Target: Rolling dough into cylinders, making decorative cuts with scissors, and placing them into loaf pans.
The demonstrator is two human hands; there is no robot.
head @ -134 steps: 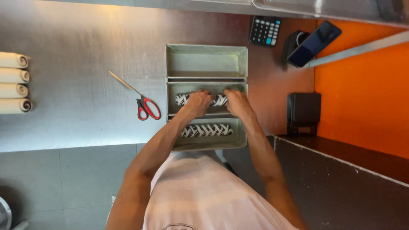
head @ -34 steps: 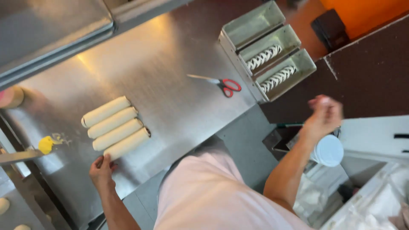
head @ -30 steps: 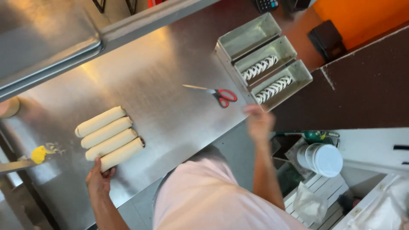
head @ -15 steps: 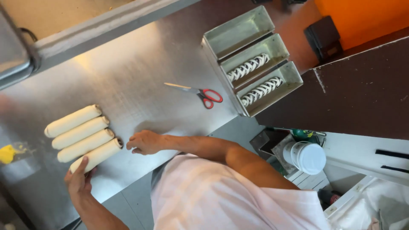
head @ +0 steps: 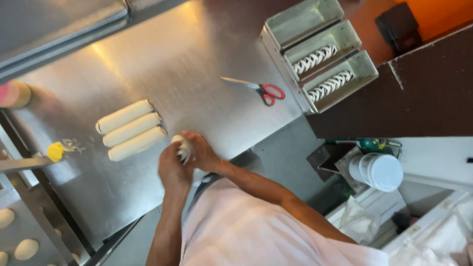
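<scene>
Two of the three tin pans (head: 362, 74) already have twisted dough inside and one is empty, three dough rolls (head: 130, 129) wait on the table (head: 197, 54), and the left hand (head: 173, 170) and right hand (head: 203, 153) have their fingers curled around one more dough roll (head: 183, 149) near the table's front edge.

Four dough rolls (head: 131, 129), three loaf tins (head: 320, 49), one pair of scissors (head: 261, 89).

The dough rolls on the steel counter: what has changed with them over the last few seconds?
One of four rolls has been lifted out of the row; the left hand and right hand now hold that dough roll together. Three rolls remain. The scissors and loaf tins look unchanged.
</scene>
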